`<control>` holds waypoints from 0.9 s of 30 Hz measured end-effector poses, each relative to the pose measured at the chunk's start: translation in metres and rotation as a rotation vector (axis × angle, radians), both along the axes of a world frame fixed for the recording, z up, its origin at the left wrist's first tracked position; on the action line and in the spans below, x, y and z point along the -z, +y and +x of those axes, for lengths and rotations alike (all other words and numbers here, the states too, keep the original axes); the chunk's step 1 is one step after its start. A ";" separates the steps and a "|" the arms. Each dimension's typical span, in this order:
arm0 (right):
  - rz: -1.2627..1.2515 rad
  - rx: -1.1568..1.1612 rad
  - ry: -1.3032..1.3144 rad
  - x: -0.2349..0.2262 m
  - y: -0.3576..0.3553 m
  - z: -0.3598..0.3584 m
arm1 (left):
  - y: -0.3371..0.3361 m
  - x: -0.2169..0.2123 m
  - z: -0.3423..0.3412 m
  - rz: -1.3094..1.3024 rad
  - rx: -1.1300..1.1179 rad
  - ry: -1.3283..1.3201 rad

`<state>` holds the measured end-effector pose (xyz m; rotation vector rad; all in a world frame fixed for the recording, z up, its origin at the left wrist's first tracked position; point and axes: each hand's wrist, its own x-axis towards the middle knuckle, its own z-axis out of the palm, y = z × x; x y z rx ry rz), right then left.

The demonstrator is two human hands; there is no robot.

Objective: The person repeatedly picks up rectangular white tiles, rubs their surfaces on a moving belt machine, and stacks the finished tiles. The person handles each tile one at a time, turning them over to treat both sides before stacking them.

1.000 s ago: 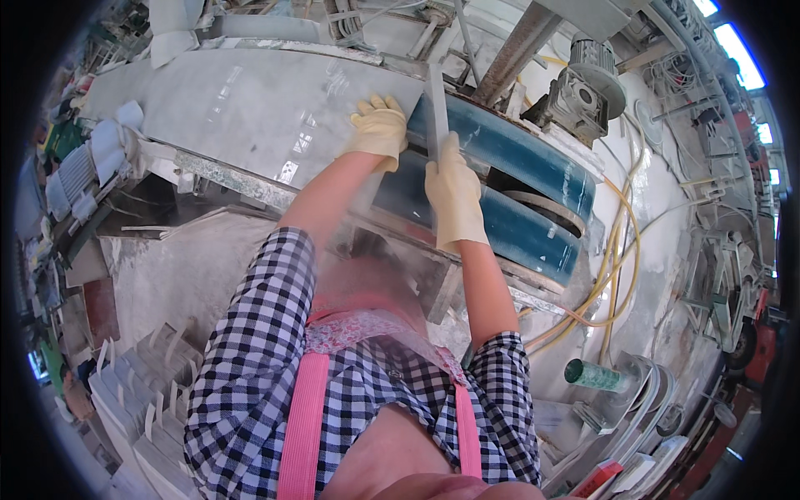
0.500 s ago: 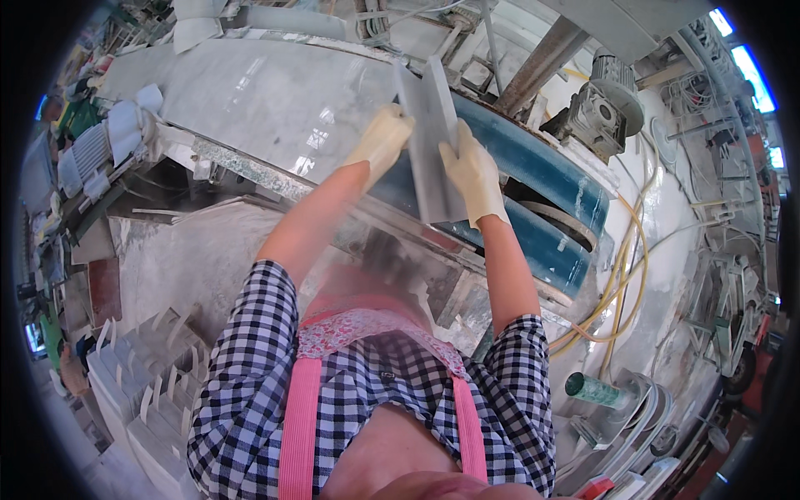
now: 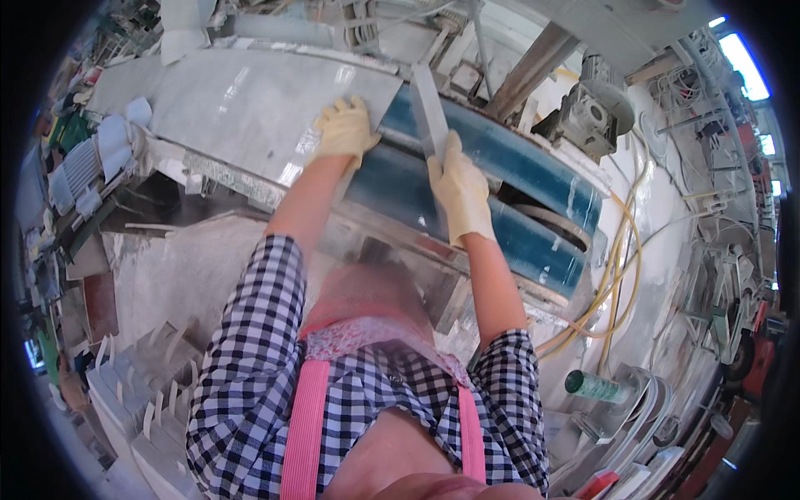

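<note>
My left hand [image 3: 344, 133], in a cream glove, lies with fingers spread on a pale grey, shiny flat surface [image 3: 225, 108], close to its right edge. My right hand [image 3: 462, 190], gloved the same way, grips a long, flat grey strip [image 3: 430, 108] by its near part. The strip stands tilted on edge and points away from me. Below it is a blue machine bed [image 3: 517, 150] with a long slot. The strip's near end is hidden by my right hand or blurred.
A dusty motor [image 3: 587, 121] and a slanting metal beam [image 3: 533, 71] stand beyond the bed. Yellow hoses [image 3: 625, 283] hang at the right. A green cylinder [image 3: 593, 385] is at the lower right. Several grey pieces [image 3: 150, 392] are stacked at the lower left.
My left hand has moved left, from a closed grip beside the grey pieces to lying spread on the pale surface. Two grey faces showed between my hands; now one narrow strip shows in my right hand.
</note>
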<state>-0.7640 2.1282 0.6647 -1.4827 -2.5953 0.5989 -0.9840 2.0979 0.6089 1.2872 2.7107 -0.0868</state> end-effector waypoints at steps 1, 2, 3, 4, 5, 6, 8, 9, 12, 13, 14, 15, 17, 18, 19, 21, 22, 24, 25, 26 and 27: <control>-0.012 -0.001 0.007 0.002 -0.001 0.002 | 0.008 0.003 -0.001 -0.030 -0.028 -0.032; -0.014 0.004 0.006 0.003 0.000 0.003 | 0.016 0.007 0.000 -0.106 -0.051 -0.088; 0.007 0.006 0.027 0.005 0.000 0.004 | 0.024 0.011 0.002 -0.139 -0.078 -0.105; 0.027 0.001 0.045 0.006 0.001 0.005 | 0.029 0.014 0.004 -0.129 -0.126 -0.051; 0.006 0.002 0.023 0.007 0.002 0.005 | 0.032 0.014 0.005 -0.116 -0.104 -0.063; 0.017 -0.003 0.032 0.007 0.004 0.005 | 0.033 0.012 0.004 -0.054 -0.105 -0.004; 0.026 -0.010 0.058 0.007 0.006 0.006 | 0.021 0.000 -0.004 0.027 -0.033 -0.047; 0.031 -0.013 0.081 0.007 0.007 0.005 | 0.012 -0.012 -0.015 0.054 0.038 -0.144; 0.015 -0.007 0.098 0.006 0.010 0.006 | -0.022 -0.055 -0.045 0.324 0.166 -0.433; 0.038 -0.007 0.117 0.006 0.011 0.006 | -0.031 -0.063 -0.046 0.509 0.209 -0.498; 0.032 -0.013 0.126 0.005 0.011 0.007 | -0.036 -0.067 -0.040 0.466 0.469 -0.264; 0.020 -0.007 0.132 0.005 0.012 0.008 | -0.040 -0.067 -0.029 0.428 0.561 -0.197; 0.057 -0.003 0.176 0.004 0.014 0.009 | -0.037 -0.058 0.009 0.453 0.771 0.008; 0.059 -0.004 0.180 0.003 0.015 0.010 | -0.028 -0.050 0.033 0.594 0.326 -0.546; 0.055 -0.007 0.182 0.002 0.016 0.010 | -0.018 -0.043 0.055 0.634 -0.170 -1.053; 0.048 -0.018 0.149 0.000 0.018 0.011 | -0.014 -0.032 0.076 0.908 -0.132 -1.536; 0.046 -0.023 0.117 -0.002 0.018 0.011 | -0.011 -0.029 0.076 0.938 -0.126 -1.705; 0.043 -0.040 0.104 -0.005 0.019 0.011 | -0.014 -0.025 0.058 0.857 -0.124 -1.391; 0.031 -0.038 0.083 -0.005 0.018 0.010 | -0.019 -0.021 0.045 0.862 -0.041 -1.265; 0.038 -0.034 0.076 -0.006 0.019 0.010 | -0.013 -0.023 0.017 0.692 0.213 -0.438; 0.052 -0.024 0.073 -0.007 0.020 0.009 | -0.013 -0.019 -0.002 0.610 0.137 -0.305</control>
